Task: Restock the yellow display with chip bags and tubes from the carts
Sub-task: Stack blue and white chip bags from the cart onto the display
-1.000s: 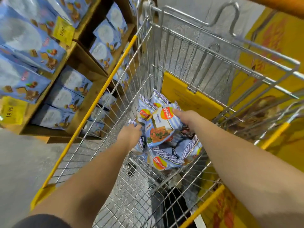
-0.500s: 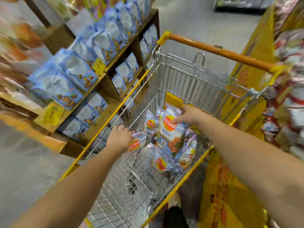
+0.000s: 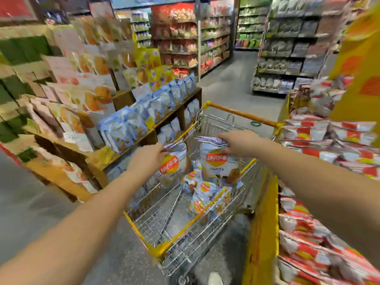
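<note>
Both hands pinch chip bags by their striped top seams above a wire shopping cart point(image 3: 181, 227) at the centre of the frame. At centre left, the left hand point(image 3: 147, 159) closes its grip, fingers curled, on the top edge of a pale blue Lay's bag point(image 3: 172, 163) that hangs over the cart's left rim. Just right of centre, the right hand point(image 3: 238, 142) holds a second Lay's bag point(image 3: 220, 165) the same way, its fingers folded over the seam and the bag hanging upright over the basket. Several more of the same blue bags point(image 3: 202, 194) lie loose in the bottom of the cart, below the two lifted ones. The cart's orange handle point(image 3: 242, 115) runs across the far end, and yellow trim lines its rims. Along the right edge of the frame stands the yellow display point(image 3: 261, 223), just beside the cart, its tiers filled with red-and-white chip bags point(image 3: 304, 239). On the left side, wooden shelves point(image 3: 144, 132) carry rows of blue snack packs point(image 3: 131, 124), with orange and white packs stacked above them toward the upper left. Grey floor point(image 3: 232, 87) leads to further stocked aisles at the top of the frame, blurred by motion.
</note>
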`<state>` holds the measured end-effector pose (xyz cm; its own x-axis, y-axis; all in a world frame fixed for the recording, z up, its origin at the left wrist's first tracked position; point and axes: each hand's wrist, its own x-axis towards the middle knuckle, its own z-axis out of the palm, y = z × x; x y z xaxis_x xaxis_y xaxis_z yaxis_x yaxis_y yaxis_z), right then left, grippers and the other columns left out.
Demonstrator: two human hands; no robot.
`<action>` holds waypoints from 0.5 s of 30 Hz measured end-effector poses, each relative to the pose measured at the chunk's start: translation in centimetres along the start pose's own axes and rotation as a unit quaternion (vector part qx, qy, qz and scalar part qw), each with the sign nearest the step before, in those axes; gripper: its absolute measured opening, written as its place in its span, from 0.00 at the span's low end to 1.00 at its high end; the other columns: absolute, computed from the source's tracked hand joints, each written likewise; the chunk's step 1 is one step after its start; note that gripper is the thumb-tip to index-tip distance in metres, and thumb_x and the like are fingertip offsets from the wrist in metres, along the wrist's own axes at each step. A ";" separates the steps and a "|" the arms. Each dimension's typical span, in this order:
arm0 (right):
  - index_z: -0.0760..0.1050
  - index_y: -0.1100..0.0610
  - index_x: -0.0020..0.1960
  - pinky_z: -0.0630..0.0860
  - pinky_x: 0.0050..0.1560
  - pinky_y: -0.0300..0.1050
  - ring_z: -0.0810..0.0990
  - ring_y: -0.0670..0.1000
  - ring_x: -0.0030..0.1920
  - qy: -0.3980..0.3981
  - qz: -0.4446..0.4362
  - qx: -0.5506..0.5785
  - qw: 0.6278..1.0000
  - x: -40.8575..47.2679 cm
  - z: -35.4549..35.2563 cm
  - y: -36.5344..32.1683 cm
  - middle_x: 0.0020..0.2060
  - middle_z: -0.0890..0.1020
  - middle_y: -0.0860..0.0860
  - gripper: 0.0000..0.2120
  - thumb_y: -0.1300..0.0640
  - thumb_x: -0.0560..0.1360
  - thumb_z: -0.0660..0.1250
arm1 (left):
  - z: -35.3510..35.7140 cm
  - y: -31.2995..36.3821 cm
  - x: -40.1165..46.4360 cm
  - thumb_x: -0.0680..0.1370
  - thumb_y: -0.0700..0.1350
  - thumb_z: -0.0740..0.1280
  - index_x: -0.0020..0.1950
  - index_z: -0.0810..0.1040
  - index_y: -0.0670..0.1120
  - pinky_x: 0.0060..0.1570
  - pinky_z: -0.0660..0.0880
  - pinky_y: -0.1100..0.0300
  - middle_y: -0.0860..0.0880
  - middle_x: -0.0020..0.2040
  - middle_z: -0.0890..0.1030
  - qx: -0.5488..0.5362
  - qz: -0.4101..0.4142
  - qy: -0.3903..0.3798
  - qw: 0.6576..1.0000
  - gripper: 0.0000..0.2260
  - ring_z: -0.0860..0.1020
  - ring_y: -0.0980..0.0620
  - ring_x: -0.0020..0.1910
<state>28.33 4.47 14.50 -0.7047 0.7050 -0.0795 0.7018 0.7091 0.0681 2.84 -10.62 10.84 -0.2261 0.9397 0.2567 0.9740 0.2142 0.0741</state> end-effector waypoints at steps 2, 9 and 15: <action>0.68 0.50 0.69 0.74 0.56 0.48 0.75 0.58 0.62 -0.019 0.024 0.021 0.999 -3.7 -1.5 0.7 0.64 0.77 0.53 0.26 0.36 0.77 0.60 | -2.7 1.7 -0.5 0.82 0.55 0.59 0.47 0.68 0.44 0.32 0.63 0.53 0.43 0.39 0.77 -0.033 0.014 -0.008 0.999 0.15 0.77 0.40 0.42; 0.64 0.47 0.75 0.67 0.68 0.48 0.68 0.53 0.70 -0.062 0.100 0.122 0.985 -15.3 -4.3 5.9 0.73 0.68 0.48 0.30 0.35 0.77 0.60 | -7.2 9.0 0.2 0.80 0.59 0.61 0.42 0.65 0.48 0.34 0.64 0.52 0.46 0.38 0.72 -0.119 0.059 -0.016 0.991 0.16 0.76 0.40 0.44; 0.69 0.48 0.71 0.69 0.65 0.49 0.72 0.52 0.66 -0.086 0.140 0.096 0.982 -24.3 -5.2 12.5 0.69 0.72 0.48 0.29 0.36 0.74 0.66 | -8.3 19.0 0.5 0.80 0.57 0.62 0.44 0.68 0.45 0.37 0.61 0.53 0.43 0.43 0.75 -0.167 0.141 -0.009 0.976 0.15 0.76 0.41 0.49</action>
<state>53.69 -3.73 22.48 -0.4652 0.8485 -0.2525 0.8837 0.4620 -0.0754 21.13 -8.34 20.37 0.0539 0.9535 0.2967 0.9374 -0.1507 0.3140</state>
